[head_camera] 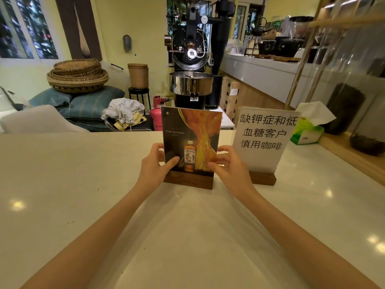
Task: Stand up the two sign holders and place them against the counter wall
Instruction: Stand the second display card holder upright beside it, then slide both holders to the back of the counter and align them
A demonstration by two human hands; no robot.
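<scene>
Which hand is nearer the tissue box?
Right. The right hand grips the whisky sign on the edge facing the tissue box; the left hand grips the far edge.

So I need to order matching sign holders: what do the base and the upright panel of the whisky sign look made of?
The base looks like dark stained wood: brown, matte, with faint grain. The upright panel seems to be clear acrylic over a printed sheet, since glossy transparent edges and two small round fasteners show near its top corners; glass can't be ruled out. The neighbouring text sign appears built the same way.
</scene>
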